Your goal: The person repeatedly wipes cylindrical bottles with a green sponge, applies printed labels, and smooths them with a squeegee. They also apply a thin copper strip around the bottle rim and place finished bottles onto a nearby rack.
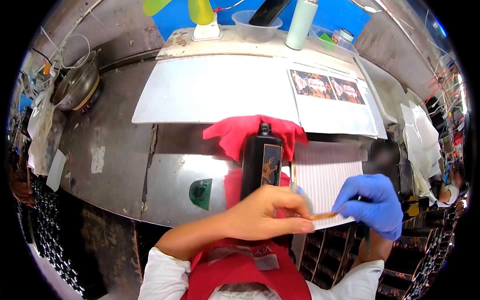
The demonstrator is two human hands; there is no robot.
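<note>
My left hand (270, 212), bare, pinches one end of a thin orange-brown strip (324, 216). The strip's other end is at the fingertips of my right hand (372, 202), which wears a blue glove and is closed on it. Both hands hover over the near edge of a pale striped sheet (327, 167). Something dark green hangs below my right hand, too blurred to name. Left of the sheet, a black bottle (252, 162) with a gold-figured panel lies on a red cloth (227, 135), its neck pointing away. My left hand covers the bottle's near end.
A dark green flat scraper-like piece (200, 194) lies on the metal table (175, 175). Behind are a white board (210, 90) and printed sheets (335, 112). A shelf carries a light green flask (302, 25), a plastic bowl (242, 32) and a fan (206, 30). A metal pan (77, 82) stands far left.
</note>
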